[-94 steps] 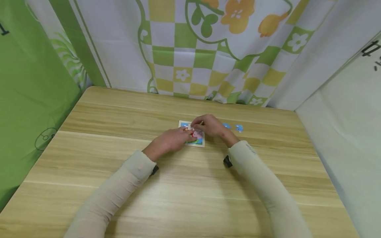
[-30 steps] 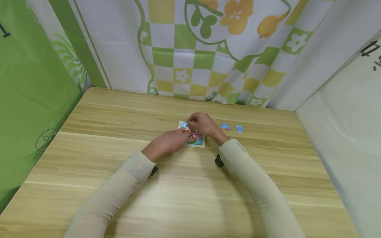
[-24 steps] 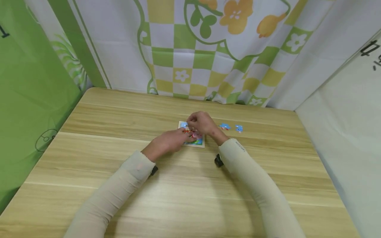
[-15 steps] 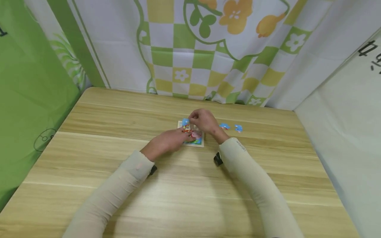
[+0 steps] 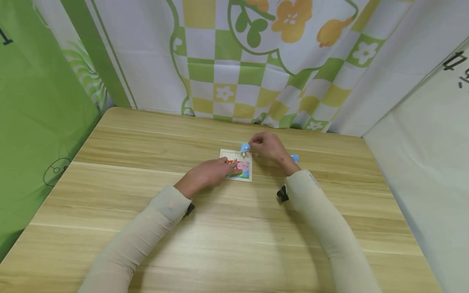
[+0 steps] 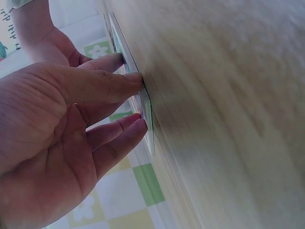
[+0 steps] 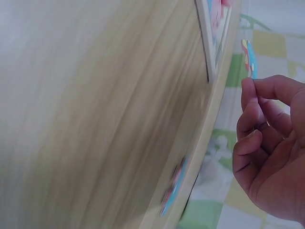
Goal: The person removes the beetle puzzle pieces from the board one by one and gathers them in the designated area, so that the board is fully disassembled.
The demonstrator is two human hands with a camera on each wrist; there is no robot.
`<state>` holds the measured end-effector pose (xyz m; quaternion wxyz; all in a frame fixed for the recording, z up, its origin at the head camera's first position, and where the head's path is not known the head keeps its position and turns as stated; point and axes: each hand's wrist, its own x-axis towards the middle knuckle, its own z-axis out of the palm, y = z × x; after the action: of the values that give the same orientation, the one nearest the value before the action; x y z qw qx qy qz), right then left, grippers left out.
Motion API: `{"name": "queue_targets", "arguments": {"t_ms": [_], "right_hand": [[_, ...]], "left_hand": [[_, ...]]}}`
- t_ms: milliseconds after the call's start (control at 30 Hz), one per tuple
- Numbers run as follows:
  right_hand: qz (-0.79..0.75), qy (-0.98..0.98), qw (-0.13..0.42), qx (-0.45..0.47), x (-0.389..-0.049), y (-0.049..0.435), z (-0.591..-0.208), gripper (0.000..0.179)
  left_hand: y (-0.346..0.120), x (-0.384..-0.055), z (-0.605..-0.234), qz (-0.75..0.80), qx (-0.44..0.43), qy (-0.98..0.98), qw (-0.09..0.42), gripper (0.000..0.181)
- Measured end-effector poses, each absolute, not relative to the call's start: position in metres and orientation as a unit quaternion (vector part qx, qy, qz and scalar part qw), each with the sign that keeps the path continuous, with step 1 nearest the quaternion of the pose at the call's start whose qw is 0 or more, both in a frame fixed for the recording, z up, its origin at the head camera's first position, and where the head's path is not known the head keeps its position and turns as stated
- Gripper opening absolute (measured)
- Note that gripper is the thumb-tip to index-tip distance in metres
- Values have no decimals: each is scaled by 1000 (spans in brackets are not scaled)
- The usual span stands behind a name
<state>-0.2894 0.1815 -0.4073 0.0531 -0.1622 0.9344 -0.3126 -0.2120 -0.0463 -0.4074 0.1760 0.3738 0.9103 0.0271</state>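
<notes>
A small jigsaw board [image 5: 229, 154] with a pale wooden frame lies on the table. Pink, red and green pieces fill its lower part, while bare wood shows along its upper part. My left hand [image 5: 209, 173] rests on the board, its fingers spread and fairly straight over the picture. Between thumb and forefinger my right hand [image 5: 270, 145] pinches a light-blue puzzle piece [image 5: 245, 149] by its edge. The piece overlaps the board's upper right corner in the head view. In the right wrist view the piece [image 7: 251, 59] stands tilted above the tabletop.
One loose blue puzzle piece [image 5: 294, 157] lies right of the board, partly behind my right hand. The wooden table [image 5: 227, 236] runs back to a checked curtain [image 5: 227, 73]. A green sheet [image 5: 36, 122] hangs at the left, and a white one at the right.
Earlier my right hand worked at the board's upper left. It has lifted a blue piece off there and carried it right, baring wood. The left hand has stayed in place.
</notes>
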Motion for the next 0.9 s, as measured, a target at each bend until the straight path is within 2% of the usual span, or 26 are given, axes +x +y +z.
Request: {"name": "queue_targets", "arguments": {"t_ms": [367, 600, 900], "right_hand": [[-312, 937, 88, -134, -288, 214, -407, 15], [-311, 937, 117, -109, -290, 226, -410, 18], [-291, 943, 116, -111, -294, 226, -418, 18]], "left_hand": [[-46, -210, -409, 22, 382, 911, 151, 60], [-45, -210, -408, 24, 375, 913, 160, 62], [-45, -209, -409, 28, 374, 913, 161, 63]]}}
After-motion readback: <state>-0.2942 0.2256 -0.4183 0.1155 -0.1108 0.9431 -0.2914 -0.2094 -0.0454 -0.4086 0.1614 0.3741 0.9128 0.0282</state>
